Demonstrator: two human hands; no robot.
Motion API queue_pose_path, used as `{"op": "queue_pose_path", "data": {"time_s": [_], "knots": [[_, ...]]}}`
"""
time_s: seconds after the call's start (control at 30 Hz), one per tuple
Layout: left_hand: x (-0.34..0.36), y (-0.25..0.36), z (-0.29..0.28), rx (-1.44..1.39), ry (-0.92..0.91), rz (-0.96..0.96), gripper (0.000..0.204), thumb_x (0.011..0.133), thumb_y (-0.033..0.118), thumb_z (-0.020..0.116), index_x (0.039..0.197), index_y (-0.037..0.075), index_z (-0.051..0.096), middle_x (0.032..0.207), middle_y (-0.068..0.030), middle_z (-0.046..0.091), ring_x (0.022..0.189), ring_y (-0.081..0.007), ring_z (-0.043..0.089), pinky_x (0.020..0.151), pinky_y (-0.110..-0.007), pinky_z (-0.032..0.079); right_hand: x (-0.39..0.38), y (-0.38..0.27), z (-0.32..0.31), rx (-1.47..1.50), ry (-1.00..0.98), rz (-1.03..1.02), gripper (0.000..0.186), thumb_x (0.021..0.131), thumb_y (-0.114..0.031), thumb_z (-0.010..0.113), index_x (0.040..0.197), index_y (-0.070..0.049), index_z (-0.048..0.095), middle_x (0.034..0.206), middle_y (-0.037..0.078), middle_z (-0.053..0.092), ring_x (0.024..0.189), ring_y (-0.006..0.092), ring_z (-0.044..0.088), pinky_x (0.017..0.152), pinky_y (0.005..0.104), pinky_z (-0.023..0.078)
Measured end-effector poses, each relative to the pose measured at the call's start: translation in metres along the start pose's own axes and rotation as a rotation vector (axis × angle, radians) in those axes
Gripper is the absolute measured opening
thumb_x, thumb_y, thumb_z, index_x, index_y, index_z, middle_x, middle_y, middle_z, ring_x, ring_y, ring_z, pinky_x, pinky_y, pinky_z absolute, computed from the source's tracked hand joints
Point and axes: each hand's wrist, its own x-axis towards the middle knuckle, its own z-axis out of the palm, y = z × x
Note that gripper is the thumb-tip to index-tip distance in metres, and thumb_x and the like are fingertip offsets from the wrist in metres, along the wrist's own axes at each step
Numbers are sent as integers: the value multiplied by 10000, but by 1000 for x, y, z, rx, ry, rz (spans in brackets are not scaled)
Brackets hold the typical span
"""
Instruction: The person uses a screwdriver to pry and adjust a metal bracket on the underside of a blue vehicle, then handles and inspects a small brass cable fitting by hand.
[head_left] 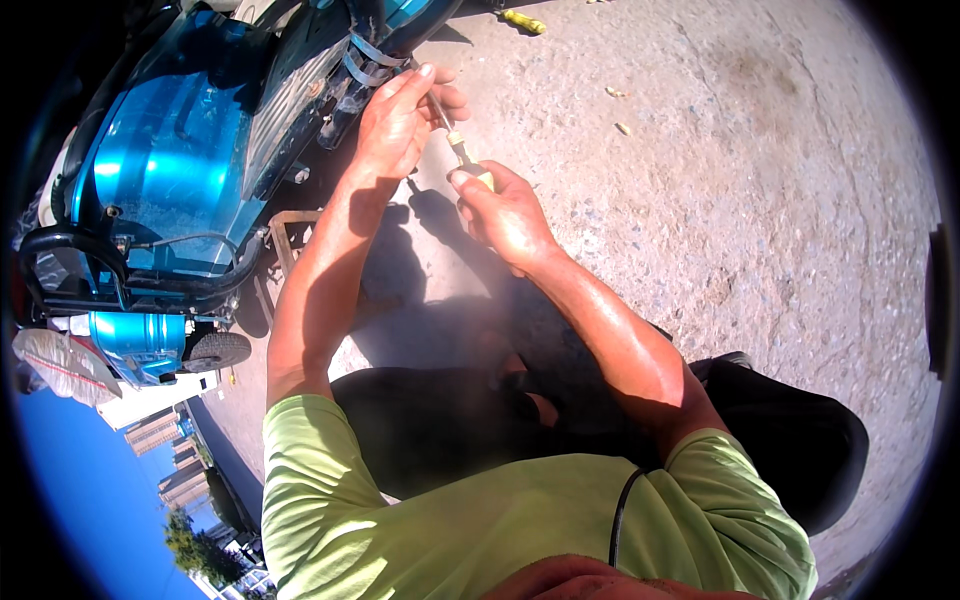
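My right hand [505, 215] is closed round the yellow handle of a screwdriver [459, 148]. Its thin metal shaft slants up and left into my left hand [398, 125]. The left fingers curl beside the shaft, thumb close to the forefinger, right at the edge of a blue vehicle [170, 150]. Whatever the left fingertips pinch is hidden, as is the screwdriver's tip. Just above the left hand, grey metal bands [368, 60] wrap a dark tube on the vehicle.
Another yellow-handled tool [524, 22] lies on the rough concrete [720, 180] at the top. A wooden frame [285, 235] stands by the vehicle, left of my forearm. Black bars [75, 240] edge the blue body. A black seat-like object [790, 440] is at lower right.
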Motion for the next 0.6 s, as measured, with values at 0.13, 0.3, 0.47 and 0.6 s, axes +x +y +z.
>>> {"op": "queue_pose_path", "data": {"time_s": [0.13,0.3,0.47,0.6], "knots": [[0,-2,-2,14,17,-13,327,1053,299,491,1140,4,602,883,-123,695,819,-237,685,771,-346,528,1,3,0,7,-4,3,234,954,-258,652,987,-33,593,673,-27,543,513,52,473,468,226,376],[0,-1,-4,7,4,6,326,1054,299,491,1135,5,604,884,-124,696,816,-237,686,774,-348,532,2,2,0,-6,2,-8,240,953,-254,653,994,-26,592,669,-23,542,510,54,473,464,227,373],[2,-2,-6,6,-2,8,325,1053,299,493,1137,6,605,884,-123,697,818,-236,686,773,-344,533,1,-2,1,19,-11,30,224,959,-242,648,993,-30,585,677,-20,543,514,55,475,462,221,373],[1,-1,-4,9,8,6,326,1051,300,497,1139,5,605,884,-122,697,817,-235,686,768,-340,533,-1,-5,3,50,-18,58,216,965,-240,647,990,-35,582,684,-19,543,514,54,476,462,218,378]]}}
